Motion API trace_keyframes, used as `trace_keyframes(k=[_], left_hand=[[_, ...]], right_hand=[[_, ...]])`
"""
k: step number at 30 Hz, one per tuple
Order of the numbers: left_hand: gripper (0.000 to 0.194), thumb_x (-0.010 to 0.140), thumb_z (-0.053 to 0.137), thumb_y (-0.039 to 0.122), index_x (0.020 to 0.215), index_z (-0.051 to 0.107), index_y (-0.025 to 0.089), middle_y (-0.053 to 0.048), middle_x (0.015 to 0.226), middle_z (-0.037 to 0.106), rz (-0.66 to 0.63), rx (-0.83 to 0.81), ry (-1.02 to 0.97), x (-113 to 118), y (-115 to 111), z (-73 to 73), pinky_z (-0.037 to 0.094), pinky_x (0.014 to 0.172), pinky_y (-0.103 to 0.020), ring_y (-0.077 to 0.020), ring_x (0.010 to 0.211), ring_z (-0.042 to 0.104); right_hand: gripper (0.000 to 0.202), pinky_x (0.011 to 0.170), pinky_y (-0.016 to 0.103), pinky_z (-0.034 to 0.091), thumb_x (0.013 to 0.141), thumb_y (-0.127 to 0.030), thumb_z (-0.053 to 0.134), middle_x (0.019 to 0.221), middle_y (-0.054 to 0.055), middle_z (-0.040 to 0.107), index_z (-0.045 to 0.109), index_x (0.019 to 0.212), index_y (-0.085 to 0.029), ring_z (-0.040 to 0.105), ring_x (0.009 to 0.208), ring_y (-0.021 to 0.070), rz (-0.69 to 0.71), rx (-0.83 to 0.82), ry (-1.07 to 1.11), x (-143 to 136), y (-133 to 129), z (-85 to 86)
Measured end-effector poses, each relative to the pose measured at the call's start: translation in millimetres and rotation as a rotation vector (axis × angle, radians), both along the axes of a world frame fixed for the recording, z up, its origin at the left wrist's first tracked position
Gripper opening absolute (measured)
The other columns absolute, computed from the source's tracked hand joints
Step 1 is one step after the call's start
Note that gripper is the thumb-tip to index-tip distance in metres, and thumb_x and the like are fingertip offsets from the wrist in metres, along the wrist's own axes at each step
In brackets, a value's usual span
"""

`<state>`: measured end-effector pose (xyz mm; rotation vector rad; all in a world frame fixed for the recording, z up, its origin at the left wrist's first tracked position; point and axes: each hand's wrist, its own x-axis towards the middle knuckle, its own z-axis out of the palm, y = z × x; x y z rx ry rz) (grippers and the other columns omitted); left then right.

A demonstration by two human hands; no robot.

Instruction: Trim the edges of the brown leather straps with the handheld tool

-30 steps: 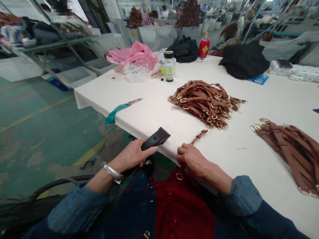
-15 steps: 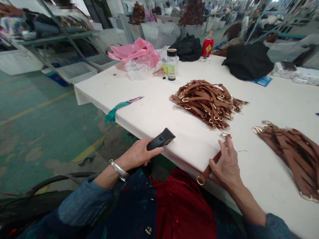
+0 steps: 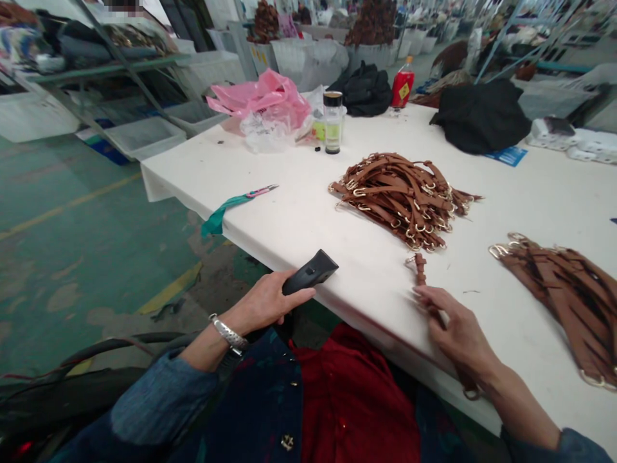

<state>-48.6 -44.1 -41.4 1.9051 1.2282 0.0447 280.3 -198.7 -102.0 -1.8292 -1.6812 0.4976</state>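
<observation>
My left hand [image 3: 270, 297] is closed around a black handheld tool with a wide, flat end [image 3: 312, 271], held by the table's front edge. My right hand [image 3: 456, 328] grips a brown leather strap [image 3: 421, 270] low over the table. The strap's far end, with a gold-coloured buckle, sticks out past my fingertips; a ring hangs below the hand at its other end. My palm hides the strap's middle. Beyond that hand lies a heaped pile of brown buckled straps [image 3: 395, 196]. To its right, a flatter bundle of straps [image 3: 563, 296] rests on the white table [image 3: 270, 225].
Pink-handled thread snips [image 3: 263, 191] lie with a teal cloth strip [image 3: 219, 217] over the left edge. Farther back are a pink plastic bag [image 3: 270, 96], a glass bottle [image 3: 332, 125], a red bottle [image 3: 402, 83] and a black cloth item [image 3: 482, 116].
My right hand has moved down and to the right, turning the strap and sliding its grip away from the buckle end. The left hand and black tool have hardly moved.
</observation>
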Motion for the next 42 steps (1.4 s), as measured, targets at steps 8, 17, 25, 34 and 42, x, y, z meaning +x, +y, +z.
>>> trace_keyframes(k=[8,17,25,34,42], left_hand=[[0.051,0.078,0.049,0.064,0.097,0.060,0.017,0.000,0.062,0.064,-0.024,0.005,-0.014,5,-1,1.3,0.042,0.040,-0.022,-0.0154,0.041,0.059],[0.052,0.079,0.051,0.060,0.104,0.059,0.015,0.001,0.055,0.060,0.014,0.004,-0.027,1,-2,0.8,0.042,0.042,-0.023,-0.0151,0.041,0.057],[0.045,0.080,0.049,0.059,0.093,0.058,0.016,0.004,0.053,0.057,0.025,0.022,-0.037,-4,-2,16.2,0.041,0.045,-0.023,-0.0131,0.041,0.054],[0.044,0.081,0.050,0.058,0.098,0.061,0.019,0.003,0.058,0.057,-0.108,0.012,0.046,16,-5,25.9,0.036,0.044,-0.021,-0.0126,0.046,0.053],[0.049,0.079,0.049,0.060,0.100,0.062,0.017,0.000,0.060,0.061,-0.222,-0.117,0.132,49,0,35.2,0.035,0.039,-0.021,-0.0127,0.042,0.052]], right_hand=[[0.039,0.064,0.035,0.043,0.080,-0.045,0.050,0.099,0.010,0.061,0.058,0.110,-0.022,0.058,0.085,0.0260,-0.370,-0.215,-0.407,3,36,7.1],[0.028,0.052,0.025,0.038,0.075,-0.034,0.060,0.063,-0.001,0.060,0.060,0.099,-0.019,0.053,0.053,0.0123,-0.106,-0.149,0.154,-15,73,31.6],[0.026,0.064,0.026,0.045,0.081,-0.030,0.055,0.087,0.002,0.069,0.068,0.101,-0.023,0.061,0.072,0.0155,0.116,-0.111,0.198,-44,80,38.1],[0.024,0.067,0.028,0.045,0.080,-0.030,0.056,0.087,0.002,0.064,0.069,0.101,-0.029,0.059,0.076,0.0160,0.014,-0.122,-0.004,-39,44,14.4],[0.022,0.069,0.028,0.044,0.079,-0.027,0.058,0.087,0.003,0.062,0.067,0.099,-0.025,0.057,0.080,0.0169,0.012,-0.014,0.020,-45,45,6.3]])
